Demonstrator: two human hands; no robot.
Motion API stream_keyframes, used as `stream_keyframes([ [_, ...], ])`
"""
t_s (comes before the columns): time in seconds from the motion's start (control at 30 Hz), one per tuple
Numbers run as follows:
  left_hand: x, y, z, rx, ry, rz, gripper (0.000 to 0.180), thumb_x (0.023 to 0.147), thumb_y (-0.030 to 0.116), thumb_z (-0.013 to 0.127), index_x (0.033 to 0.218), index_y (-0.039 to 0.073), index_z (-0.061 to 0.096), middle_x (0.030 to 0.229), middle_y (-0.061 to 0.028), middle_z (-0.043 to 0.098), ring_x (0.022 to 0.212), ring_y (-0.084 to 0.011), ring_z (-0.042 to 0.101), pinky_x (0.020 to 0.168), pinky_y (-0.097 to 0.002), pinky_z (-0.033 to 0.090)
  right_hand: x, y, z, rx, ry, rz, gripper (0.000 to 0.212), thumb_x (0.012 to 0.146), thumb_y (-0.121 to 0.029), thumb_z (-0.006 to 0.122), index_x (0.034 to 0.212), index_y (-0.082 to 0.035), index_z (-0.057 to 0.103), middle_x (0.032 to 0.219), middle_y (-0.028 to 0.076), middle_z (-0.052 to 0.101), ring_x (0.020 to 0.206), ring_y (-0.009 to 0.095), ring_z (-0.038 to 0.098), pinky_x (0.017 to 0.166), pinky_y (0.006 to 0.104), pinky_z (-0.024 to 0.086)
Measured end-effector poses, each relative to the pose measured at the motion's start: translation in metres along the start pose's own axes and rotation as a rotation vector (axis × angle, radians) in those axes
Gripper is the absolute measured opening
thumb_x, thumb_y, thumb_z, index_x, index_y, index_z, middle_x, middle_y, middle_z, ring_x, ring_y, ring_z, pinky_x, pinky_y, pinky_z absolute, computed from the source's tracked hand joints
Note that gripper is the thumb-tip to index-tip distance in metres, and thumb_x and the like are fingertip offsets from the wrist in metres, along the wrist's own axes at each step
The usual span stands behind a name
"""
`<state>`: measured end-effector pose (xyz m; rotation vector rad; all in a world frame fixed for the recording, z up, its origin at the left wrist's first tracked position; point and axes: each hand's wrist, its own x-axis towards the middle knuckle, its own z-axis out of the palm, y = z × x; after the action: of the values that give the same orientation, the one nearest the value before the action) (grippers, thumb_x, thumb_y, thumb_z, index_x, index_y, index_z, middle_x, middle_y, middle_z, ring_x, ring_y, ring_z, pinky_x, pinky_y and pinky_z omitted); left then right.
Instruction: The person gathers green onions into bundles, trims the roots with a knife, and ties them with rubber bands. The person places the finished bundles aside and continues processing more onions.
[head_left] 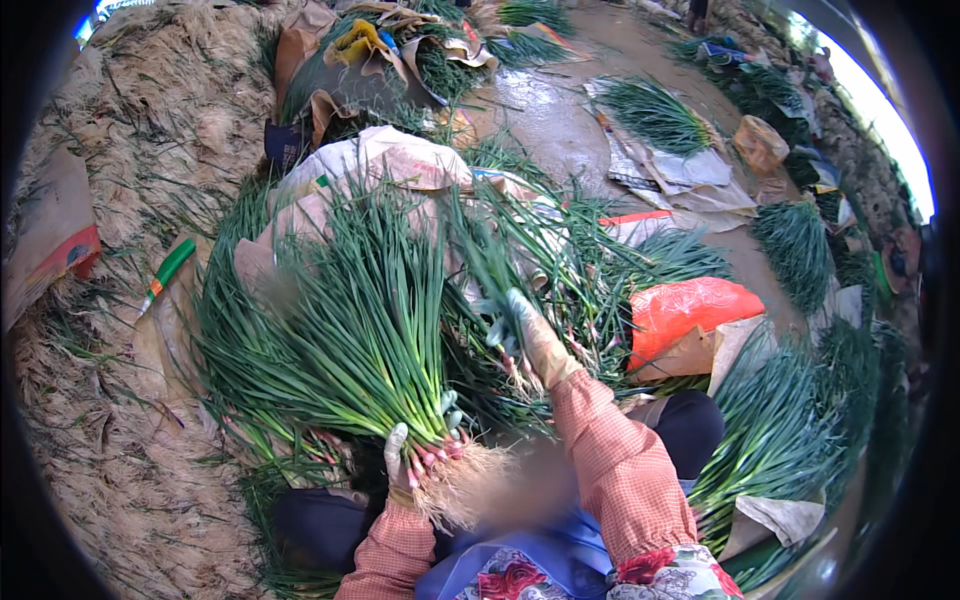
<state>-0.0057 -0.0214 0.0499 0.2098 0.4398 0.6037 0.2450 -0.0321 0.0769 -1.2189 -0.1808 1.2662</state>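
Observation:
My left hand (398, 462), in a pale glove, is closed round the base of a large bunch of spring onions (375, 330). Their pink bulbs and pale, stringy roots hang near my lap, and the long green leaves fan out up and to the left. Farther right, my right hand (535, 335), gloved too, grips a few spring onions (488, 258), whose root ends show below the fingers. It is over a loose heap of spring onions (595, 300) lying in front of me.
A green-handled knife (172, 270) lies at the left, by a wide spread of dry, trimmed roots (150, 420). A red-orange sack (690, 310) is right of the heap. More bundles (655, 115) lie on sacking farther off, and others (775, 430) beside my right knee.

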Motion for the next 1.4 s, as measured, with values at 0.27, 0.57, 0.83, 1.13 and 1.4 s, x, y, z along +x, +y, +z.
stream_keyframes([
  [0.27, -0.005, 0.005, -0.018, 0.028, -0.06, -0.014, 0.067, 0.085, 0.042, 0.048, 0.129, -0.007, 0.041, 0.12, -0.0216, 0.054, 0.1, -0.033, 0.056, 0.093, -0.0506, 0.042, 0.005, 0.017, -0.012, -0.229, -0.05, -0.252, 0.033, 0.095, -0.017, 0.05, 0.125, -0.004, 0.049, 0.078, 0.001, 0.061, 0.068, 0.013, 0.055, 0.068, 0.0258, 0.042],
  [0.57, -0.018, 0.032, 0.012, 0.033, -0.353, 0.102, 0.065, 0.083, 0.043, 0.056, 0.124, -0.004, 0.04, 0.103, -0.0149, 0.055, 0.101, -0.03, 0.052, 0.081, -0.0449, 0.05, -0.013, -0.005, -0.013, -1.622, 0.239, -0.198, 0.045, 0.086, -0.05, 0.054, 0.096, -0.007, 0.064, 0.086, 0.016, 0.067, 0.083, 0.032, 0.065, 0.077, 0.0396, 0.051],
  [0.83, -0.023, 0.03, 0.013, -0.038, -0.211, 0.163, 0.071, 0.091, 0.044, 0.045, 0.134, -0.011, 0.032, 0.127, -0.0292, 0.048, 0.117, -0.0392, 0.05, 0.1, -0.05, 0.04, -0.036, 0.034, -0.005, -0.107, -0.105, -0.042, 0.03, 0.089, -0.03, 0.062, 0.095, -0.001, 0.055, 0.088, 0.009, 0.066, 0.052, 0.008, 0.055, 0.047, 0.0199, 0.044],
  [1.13, -0.013, 0.01, 0.027, 0.211, 0.138, 0.015, 0.076, 0.083, 0.046, 0.052, 0.131, -0.01, 0.036, 0.112, -0.0228, 0.056, 0.068, -0.0144, 0.056, 0.065, -0.0268, 0.051, -0.043, 0.07, 0.01, -0.709, -0.111, 0.046, 0.069, 0.086, -0.053, 0.056, 0.127, 0.002, 0.049, 0.11, 0.022, 0.062, 0.101, 0.026, 0.059, 0.091, 0.0336, 0.043],
  [1.4, -0.017, 0.02, -0.018, 0.31, 0.084, -0.093, 0.076, 0.086, 0.049, 0.044, 0.125, -0.015, 0.041, 0.095, -0.0232, 0.063, 0.076, -0.0297, 0.065, 0.07, -0.0384, 0.056, -0.027, 0.075, 0.049, -0.978, 0.04, -0.166, 0.041, 0.089, -0.035, 0.054, 0.115, -0.003, 0.057, 0.104, 0.022, 0.063, 0.099, 0.035, 0.06, 0.086, 0.0393, 0.046],
])
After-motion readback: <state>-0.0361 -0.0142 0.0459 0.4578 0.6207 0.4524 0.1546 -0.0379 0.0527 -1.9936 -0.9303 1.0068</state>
